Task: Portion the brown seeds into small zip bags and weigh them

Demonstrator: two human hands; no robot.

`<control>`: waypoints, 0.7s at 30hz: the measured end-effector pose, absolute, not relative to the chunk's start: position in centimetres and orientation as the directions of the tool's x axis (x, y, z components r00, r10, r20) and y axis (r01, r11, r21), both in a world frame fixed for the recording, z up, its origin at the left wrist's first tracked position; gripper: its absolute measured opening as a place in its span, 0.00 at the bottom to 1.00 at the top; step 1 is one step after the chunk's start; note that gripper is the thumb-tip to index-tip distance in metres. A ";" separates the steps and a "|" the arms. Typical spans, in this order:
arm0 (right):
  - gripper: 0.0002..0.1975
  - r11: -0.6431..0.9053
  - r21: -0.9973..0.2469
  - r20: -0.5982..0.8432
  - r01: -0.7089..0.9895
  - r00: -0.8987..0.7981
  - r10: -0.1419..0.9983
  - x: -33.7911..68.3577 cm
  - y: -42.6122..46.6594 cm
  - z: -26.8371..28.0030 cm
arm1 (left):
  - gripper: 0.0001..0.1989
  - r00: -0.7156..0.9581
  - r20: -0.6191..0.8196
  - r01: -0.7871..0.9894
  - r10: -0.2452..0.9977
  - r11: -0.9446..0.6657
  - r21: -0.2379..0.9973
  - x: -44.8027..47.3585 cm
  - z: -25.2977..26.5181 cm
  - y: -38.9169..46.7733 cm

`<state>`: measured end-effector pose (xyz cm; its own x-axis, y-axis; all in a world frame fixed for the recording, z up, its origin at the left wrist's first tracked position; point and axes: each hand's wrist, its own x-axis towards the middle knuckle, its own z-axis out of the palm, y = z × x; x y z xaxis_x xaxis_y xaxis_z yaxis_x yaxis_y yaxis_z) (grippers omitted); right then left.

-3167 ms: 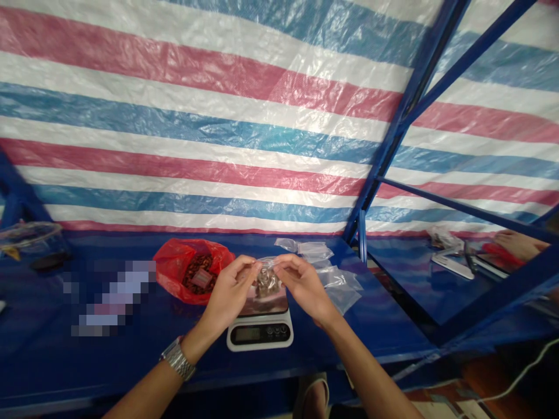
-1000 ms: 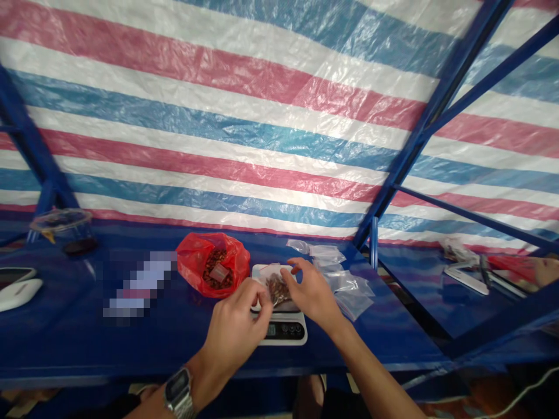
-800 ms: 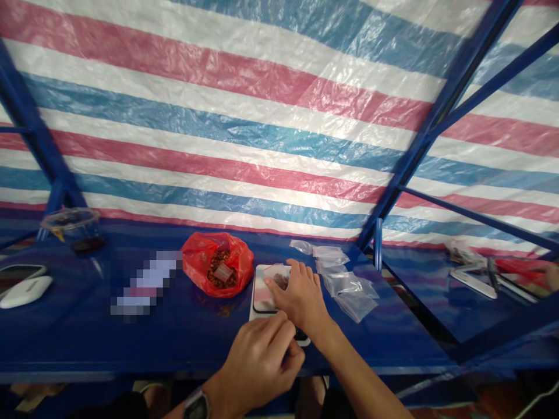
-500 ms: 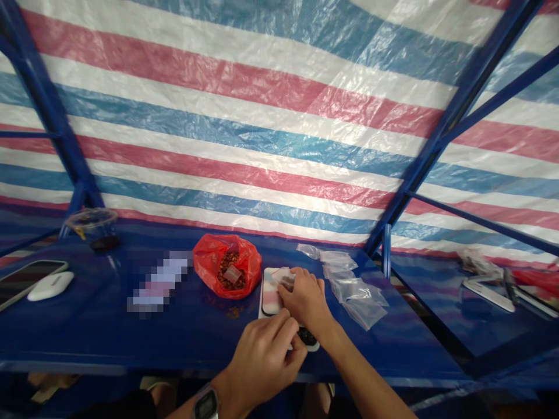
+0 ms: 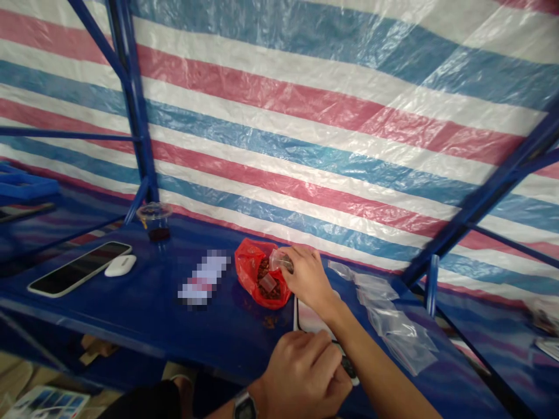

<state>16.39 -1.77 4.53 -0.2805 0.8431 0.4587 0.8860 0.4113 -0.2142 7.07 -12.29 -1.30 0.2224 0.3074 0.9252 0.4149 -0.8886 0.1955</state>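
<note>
Over the right rim of a red plastic bag (image 5: 248, 278), my right hand (image 5: 309, 278) grips a small clear zip bag (image 5: 278, 259) with some dark contents. Brown kernel-like pieces (image 5: 264, 269) fill the open red bag, and a small clear packet (image 5: 267, 283) lies on top of them. My left hand (image 5: 305, 372), with a watch at its wrist, is closed near the table's front edge; whatever its fingers hold is hidden. Partly covered by my hands and right forearm is a small white digital scale (image 5: 307, 319).
Several flat clear zip bags (image 5: 399, 317) lie overlapping at the right. To the left are a blurred-out patch (image 5: 204, 278), a white earbud case (image 5: 120, 265), a phone (image 5: 82, 269) and a plastic cup (image 5: 155, 221) of dark liquid. Blue metal posts (image 5: 135, 105) stand before a striped tarp (image 5: 279, 128).
My right hand has lifted the small zip bag from the scale and carried it to the red bag. The view has swung left. My left hand stays closed near the scale.
</note>
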 end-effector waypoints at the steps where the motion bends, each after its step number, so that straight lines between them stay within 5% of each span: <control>1: 0.16 0.422 -0.156 0.432 0.893 -0.322 0.842 15.9 -1.0 4.6 | 0.10 0.218 0.925 0.426 0.310 -0.883 0.195 7.0 -1.4 -12.2; 4: 0.17 0.403 -0.077 0.386 0.912 -0.346 0.856 15.2 0.8 4.0 | 0.10 0.250 0.928 0.416 0.277 -0.896 0.156 6.6 -1.6 -12.0; 11: 0.17 0.360 -0.170 0.375 0.917 -0.277 0.885 15.6 1.8 2.3 | 0.10 0.237 0.923 0.429 0.303 -0.885 0.181 6.0 -1.4 -11.8; 16: 0.16 0.298 -0.469 0.459 0.831 -0.059 0.887 16.7 1.1 1.6 | 0.09 0.155 0.902 0.431 0.402 -0.849 0.305 5.8 -1.1 -11.1; 21: 0.27 0.277 -0.851 0.355 0.445 0.100 0.930 19.6 -1.8 1.5 | 0.08 0.067 0.768 0.454 0.637 -0.705 0.545 5.7 -0.4 -10.0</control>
<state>19.60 -1.82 1.52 0.0998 0.9295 0.3550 0.4450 0.2774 -0.8515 5.75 -10.01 -0.39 0.0671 0.6372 0.7678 0.4543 -0.7046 0.5451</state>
